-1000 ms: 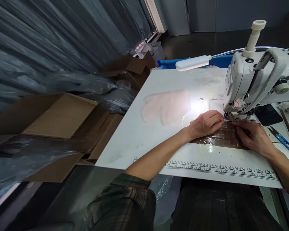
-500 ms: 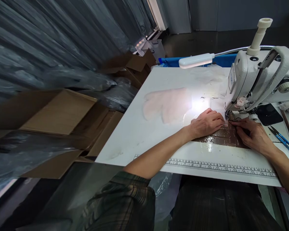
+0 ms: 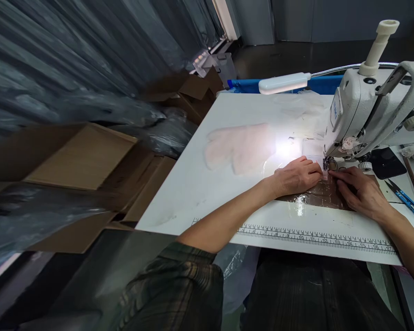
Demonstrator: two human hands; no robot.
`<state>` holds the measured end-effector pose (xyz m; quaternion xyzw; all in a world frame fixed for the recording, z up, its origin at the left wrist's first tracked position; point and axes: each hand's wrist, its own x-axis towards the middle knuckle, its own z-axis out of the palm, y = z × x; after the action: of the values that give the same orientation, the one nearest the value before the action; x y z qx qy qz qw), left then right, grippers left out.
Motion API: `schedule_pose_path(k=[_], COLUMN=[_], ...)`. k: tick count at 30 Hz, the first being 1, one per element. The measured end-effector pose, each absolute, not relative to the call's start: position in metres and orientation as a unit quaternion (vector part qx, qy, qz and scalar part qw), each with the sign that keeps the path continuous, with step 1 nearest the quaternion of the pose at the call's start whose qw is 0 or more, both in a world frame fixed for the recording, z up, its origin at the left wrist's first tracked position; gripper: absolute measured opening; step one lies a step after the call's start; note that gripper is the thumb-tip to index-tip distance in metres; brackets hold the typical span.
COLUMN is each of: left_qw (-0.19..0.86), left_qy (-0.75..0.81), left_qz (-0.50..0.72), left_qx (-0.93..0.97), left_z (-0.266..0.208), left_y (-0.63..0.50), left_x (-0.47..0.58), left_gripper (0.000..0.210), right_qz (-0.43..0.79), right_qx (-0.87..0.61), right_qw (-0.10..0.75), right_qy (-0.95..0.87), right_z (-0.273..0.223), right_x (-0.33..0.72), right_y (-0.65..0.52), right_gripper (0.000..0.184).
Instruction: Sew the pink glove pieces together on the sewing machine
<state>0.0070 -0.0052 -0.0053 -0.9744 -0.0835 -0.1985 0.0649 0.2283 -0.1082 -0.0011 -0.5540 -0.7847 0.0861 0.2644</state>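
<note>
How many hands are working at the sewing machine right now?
2: the left hand, just left of the presser foot, and the right hand, right of it, over the brown sheet. No other hand shows.

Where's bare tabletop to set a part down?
Free: white tabletop between pink cloth, left forearm and its own left edge, smudges aside. Crowded: by the sewing machine, with left hand, right hand and brown sheet; black slab and blue snips near the right hand.

The white desk (image 3: 179, 197) carries pale pink cloth (image 3: 243, 149) at ten o'clock, a sewing machine (image 3: 348, 110) at two, blue snips (image 3: 410, 203) at three, a brown sheet (image 3: 308, 198) at four.
</note>
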Motion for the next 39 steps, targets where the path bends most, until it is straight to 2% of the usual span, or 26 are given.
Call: schedule_pose_path(k=[5,29,33,39], left_qw=[0.052,0.043,0.038,0.012], left_qy=[-0.066,-0.123,-0.124,-0.133], left_qz=[-0.162,-0.111,-0.113,-0.099], left_qx=[-0.983,-0.985,-0.985,-0.986], left_z=[0.000,0.005,0.007,0.009], left_y=[-0.008,-0.011,-0.009,-0.005], left_x=[0.005,0.002,0.001,0.001], left_gripper=[0.035,0.037,0.042,0.045], right_qz=[0.015,0.003,0.038,0.185], right_qx=[-0.513,-0.598,-0.588,-0.571], right_qw=[0.194,0.127,0.143,0.211], right_qy=[-0.836,-0.791,-0.796,-0.772], right_z=[-0.003,0.008,0.009,0.022], right_x=[0.228,0.208,0.212,0.229], right_y=[-0.108,-0.109,-0.107,-0.103], right_gripper=[0.041,0.047,0.048,0.039])
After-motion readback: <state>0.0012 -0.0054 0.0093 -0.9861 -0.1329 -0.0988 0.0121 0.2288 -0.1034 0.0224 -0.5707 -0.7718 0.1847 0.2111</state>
